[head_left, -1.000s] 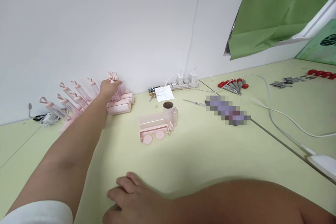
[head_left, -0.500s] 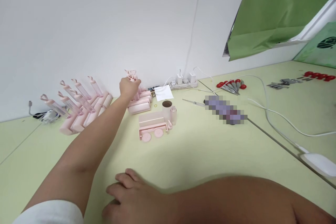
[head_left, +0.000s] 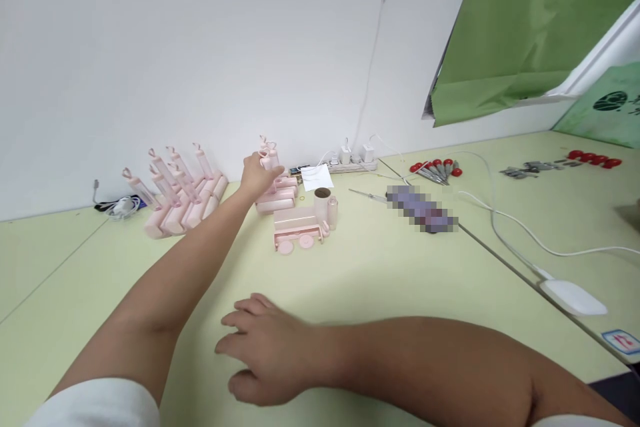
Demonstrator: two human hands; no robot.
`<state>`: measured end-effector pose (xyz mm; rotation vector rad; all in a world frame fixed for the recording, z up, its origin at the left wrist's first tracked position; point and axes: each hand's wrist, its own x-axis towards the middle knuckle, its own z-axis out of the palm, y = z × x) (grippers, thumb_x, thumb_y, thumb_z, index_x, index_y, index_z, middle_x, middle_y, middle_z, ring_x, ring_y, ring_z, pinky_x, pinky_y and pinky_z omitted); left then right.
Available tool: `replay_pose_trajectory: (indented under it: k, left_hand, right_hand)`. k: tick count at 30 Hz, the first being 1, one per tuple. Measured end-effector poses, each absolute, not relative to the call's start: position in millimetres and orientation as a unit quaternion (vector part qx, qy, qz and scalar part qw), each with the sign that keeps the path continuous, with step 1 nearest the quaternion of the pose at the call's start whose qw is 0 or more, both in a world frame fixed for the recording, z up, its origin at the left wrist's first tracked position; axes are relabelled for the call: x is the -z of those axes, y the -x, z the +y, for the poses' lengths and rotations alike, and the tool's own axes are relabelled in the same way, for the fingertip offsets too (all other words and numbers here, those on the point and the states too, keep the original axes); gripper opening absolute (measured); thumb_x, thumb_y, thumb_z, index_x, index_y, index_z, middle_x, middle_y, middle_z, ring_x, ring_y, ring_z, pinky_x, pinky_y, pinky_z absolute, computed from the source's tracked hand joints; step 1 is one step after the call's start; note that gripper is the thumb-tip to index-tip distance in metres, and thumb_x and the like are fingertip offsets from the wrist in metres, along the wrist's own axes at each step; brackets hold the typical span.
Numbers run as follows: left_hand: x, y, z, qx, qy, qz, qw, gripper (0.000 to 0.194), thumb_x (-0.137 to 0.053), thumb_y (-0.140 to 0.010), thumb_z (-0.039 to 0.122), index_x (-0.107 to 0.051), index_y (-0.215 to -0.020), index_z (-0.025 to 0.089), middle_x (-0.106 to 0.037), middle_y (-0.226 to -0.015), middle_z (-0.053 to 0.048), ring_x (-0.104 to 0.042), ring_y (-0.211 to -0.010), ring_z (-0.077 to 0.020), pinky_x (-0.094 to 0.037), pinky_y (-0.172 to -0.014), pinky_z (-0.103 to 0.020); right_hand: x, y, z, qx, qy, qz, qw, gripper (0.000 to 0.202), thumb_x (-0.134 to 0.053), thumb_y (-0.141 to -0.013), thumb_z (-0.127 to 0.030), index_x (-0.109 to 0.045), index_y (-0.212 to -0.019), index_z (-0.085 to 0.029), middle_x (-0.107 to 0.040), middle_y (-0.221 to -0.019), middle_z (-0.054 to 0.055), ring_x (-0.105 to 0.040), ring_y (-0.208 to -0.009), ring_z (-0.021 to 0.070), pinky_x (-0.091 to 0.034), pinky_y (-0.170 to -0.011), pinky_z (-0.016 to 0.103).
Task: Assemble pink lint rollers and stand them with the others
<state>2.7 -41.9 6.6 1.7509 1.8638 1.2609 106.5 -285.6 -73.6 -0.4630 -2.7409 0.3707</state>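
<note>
My left hand [head_left: 260, 175] reaches to the back of the table, its fingers closed round a pink bottle [head_left: 265, 160] with a loop on top. Beneath it lie pink roller cases [head_left: 276, 204]. My right hand [head_left: 273, 350] is over the front of the table, palm down, fingers spread, holding nothing. Between the hands lie an open pink case [head_left: 299, 235], two pink discs [head_left: 306, 241], a cardboard-cored roll [head_left: 323, 198] and a small clear pink bottle [head_left: 333, 213]. At the left, several looped bottles [head_left: 163, 185] stand on pink cases [head_left: 177, 217].
Along the wall is a power strip [head_left: 355, 165] beside white paper [head_left: 317, 177]. Farther right lie a blurred purple item [head_left: 417, 209], red-ended tools [head_left: 437, 171], metal pieces [head_left: 527, 169], white cables and a white device [head_left: 574, 297]. A coiled cable [head_left: 123, 207] is at the left.
The view has shifted. My right hand has moved slightly forward and its fingers are more spread. My left hand stays at the looped bottles at the back.
</note>
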Motion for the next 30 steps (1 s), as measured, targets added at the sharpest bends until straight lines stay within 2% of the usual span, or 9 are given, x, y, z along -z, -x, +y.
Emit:
replay_pose_trajectory:
  k: [4, 7, 11, 13, 15, 17, 19, 22, 30]
  left_hand:
    - [-11.8, 7.2, -68.2, -0.38, -0.646, 0.638, 0.177, 0.082, -0.077, -0.067, 0.047, -0.046, -0.138, 0.02, -0.045, -0.146, -0.017, -0.06, -0.109, -0.0292, -0.05, -0.075, -0.033]
    - [-15.7, 14.9, -93.6, -0.369, -0.641, 0.646, 0.192, 0.087, -0.076, -0.069, 0.047, -0.039, -0.145, 0.022, -0.039, -0.151, -0.019, -0.064, -0.099, -0.0283, -0.051, -0.071, -0.034]
    - [-9.3, 20.7, -142.6, -0.389, -0.644, 0.633, 0.182, 0.076, -0.073, -0.072, 0.043, -0.046, -0.14, 0.023, -0.05, -0.142, -0.017, -0.067, -0.087, -0.0241, -0.052, -0.072, -0.034]
    - [0.8, 21.1, -171.8, -0.396, -0.654, 0.612, 0.2, 0.061, -0.07, -0.075, 0.042, -0.055, -0.131, 0.023, -0.059, -0.132, -0.013, -0.067, -0.081, -0.0214, -0.053, -0.07, -0.034]
    - [14.6, 21.3, -198.9, -0.399, -0.656, 0.595, 0.239, 0.045, -0.067, -0.077, 0.042, -0.062, -0.117, 0.023, -0.069, -0.108, -0.009, -0.065, -0.072, -0.0194, -0.053, -0.066, -0.033]
    - [30.0, 22.8, -219.1, -0.412, -0.645, 0.582, 0.274, 0.037, -0.064, -0.078, 0.042, -0.064, -0.11, 0.023, -0.068, -0.082, -0.004, -0.062, -0.065, -0.0185, -0.052, -0.061, -0.032]
    - [43.9, 25.1, -229.5, -0.413, -0.641, 0.585, 0.277, 0.033, -0.063, -0.077, 0.042, -0.066, -0.104, 0.022, -0.063, -0.069, -0.001, -0.06, -0.06, -0.018, -0.051, -0.059, -0.031]
    - [57.0, 26.8, -229.4, -0.41, -0.647, 0.58, 0.277, 0.027, -0.063, -0.076, 0.041, -0.068, -0.094, 0.022, -0.063, -0.068, -0.001, -0.061, -0.063, -0.0182, -0.05, -0.061, -0.031]
    - [62.0, 16.4, -222.4, -0.404, -0.674, 0.554, 0.276, 0.017, -0.061, -0.078, 0.035, -0.069, -0.084, 0.021, -0.065, -0.067, -0.001, -0.061, -0.064, -0.0175, -0.049, -0.067, -0.031]
  right_hand:
    - [76.3, -110.0, -277.6, -0.162, 0.151, -0.959, 0.174, 0.046, -0.056, -0.089, -0.036, -0.063, -0.126, -0.01, -0.066, -0.125, 0.014, -0.058, -0.116, 0.0246, -0.039, -0.107, 0.036]
    - [63.1, -125.6, -266.3, -0.202, 0.234, -0.926, 0.219, 0.038, -0.05, -0.092, -0.034, -0.067, -0.119, -0.013, -0.073, -0.111, 0.012, -0.066, -0.098, 0.0219, -0.049, -0.087, 0.033]
    - [35.6, -168.9, -230.9, -0.192, 0.41, -0.792, 0.41, 0.027, -0.046, -0.089, -0.03, -0.07, -0.091, -0.019, -0.072, -0.086, 0.004, -0.064, -0.078, 0.0176, -0.045, -0.072, 0.028]
    - [27.9, -194.1, -206.3, -0.173, 0.511, -0.691, 0.481, 0.027, -0.048, -0.086, -0.035, -0.068, -0.092, -0.018, -0.065, -0.068, 0.001, -0.059, -0.065, 0.0167, -0.041, -0.064, 0.027]
    - [27.6, -215.6, -183.7, -0.154, 0.579, -0.619, 0.507, 0.031, -0.052, -0.083, -0.04, -0.067, -0.099, -0.017, -0.058, -0.063, -0.002, -0.056, -0.063, 0.0171, -0.039, -0.062, 0.027]
    - [32.7, -229.8, -167.5, -0.152, 0.615, -0.595, 0.495, 0.044, -0.057, -0.081, -0.049, -0.064, -0.109, -0.017, -0.056, -0.064, -0.002, -0.055, -0.065, 0.0184, -0.037, -0.061, 0.028]
    - [39.5, -235.9, -158.2, -0.156, 0.639, -0.591, 0.467, 0.054, -0.059, -0.078, -0.055, -0.063, -0.116, -0.016, -0.057, -0.067, -0.002, -0.056, -0.068, 0.0196, -0.036, -0.06, 0.028]
    - [47.8, -234.9, -152.2, -0.152, 0.657, -0.591, 0.442, 0.052, -0.059, -0.079, -0.054, -0.064, -0.114, -0.016, -0.059, -0.068, 0.0, -0.057, -0.069, 0.0202, -0.034, -0.06, 0.028]
    - [55.4, -230.0, -148.0, -0.159, 0.661, -0.603, 0.418, 0.022, -0.062, -0.074, -0.037, -0.066, -0.084, -0.018, -0.058, -0.063, 0.0, -0.052, -0.061, 0.0182, -0.033, -0.059, 0.029]
